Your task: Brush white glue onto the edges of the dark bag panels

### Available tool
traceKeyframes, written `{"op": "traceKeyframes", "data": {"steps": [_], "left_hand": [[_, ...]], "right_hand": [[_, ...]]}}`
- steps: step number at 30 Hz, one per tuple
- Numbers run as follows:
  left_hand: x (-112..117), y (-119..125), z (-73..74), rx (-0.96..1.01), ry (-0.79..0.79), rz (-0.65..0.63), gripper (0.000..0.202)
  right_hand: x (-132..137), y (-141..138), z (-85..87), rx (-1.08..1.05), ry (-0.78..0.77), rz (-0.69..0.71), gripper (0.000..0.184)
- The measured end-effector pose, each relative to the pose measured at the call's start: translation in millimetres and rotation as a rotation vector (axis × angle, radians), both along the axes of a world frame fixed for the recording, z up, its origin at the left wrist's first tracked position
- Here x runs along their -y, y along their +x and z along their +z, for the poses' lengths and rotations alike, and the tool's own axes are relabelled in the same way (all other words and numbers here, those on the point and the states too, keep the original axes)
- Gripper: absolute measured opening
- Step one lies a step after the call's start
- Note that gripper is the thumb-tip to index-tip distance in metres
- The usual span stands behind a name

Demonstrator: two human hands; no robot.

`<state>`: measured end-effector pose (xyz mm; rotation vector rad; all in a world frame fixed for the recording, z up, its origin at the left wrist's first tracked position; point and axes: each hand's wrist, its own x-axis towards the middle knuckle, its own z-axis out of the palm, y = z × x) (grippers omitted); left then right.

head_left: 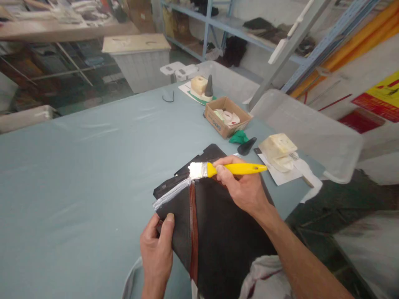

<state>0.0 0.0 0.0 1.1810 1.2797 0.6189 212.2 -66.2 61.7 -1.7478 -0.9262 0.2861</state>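
Workshop, blue-grey tabletop [77,187], blue metal rack [232,31] well beyond the cardboard box [215,123]; using that box as reference. Black panel [227,220] is on the near side of the box, between it and me. Looks smooth, dark and matte, with one brown strip [193,226] running down it, thin lines along its length like seams. Panel's far-left edge carries a band of white coating [171,197], streaky and uneven, with black notched flaps [168,185] just past it. Right hand [246,191]: thumb and fingers clenched on the yellow handle of the brush [246,168]; bristles are caked white and touch the band at the top of the brown strip. Left hand [158,249]: pinching the panel at its left corner, thumb on top, fingers mostly hidden below. Green crumpled piece [239,136] and black cone [247,146] sit just on the near side of the box. Off-white block [277,147] is nearer me and right of the box, on a white sheet; a similar block [198,86] is beyond the box, leftish, with a black cone beside it. Clear plastic bin [308,133] right of the box. Box itself has pale round pieces inside.
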Motion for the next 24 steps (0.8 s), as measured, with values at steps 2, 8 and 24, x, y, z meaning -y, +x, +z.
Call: {"op": "traceKeyframes", "data": {"steps": [2, 8, 24], "left_hand": [[1.0, 0.9, 0.4, 0.004, 0.025, 0.018, 0.050], [1.7, 0.0, 0.4, -0.007, 0.004, -0.009, 0.049], [-2.0, -6.9, -3.0, -0.114, 0.031, -0.017, 0.062]], "right_hand": [[2.4, -9.0, 5.4, 0.016, 0.017, -0.038, 0.021], [0.4, -25.9, 8.2, 0.163, -0.012, -0.077, 0.015], [14.7, -25.7, -3.2, 0.139, 0.079, -0.472, 0.018]]}}
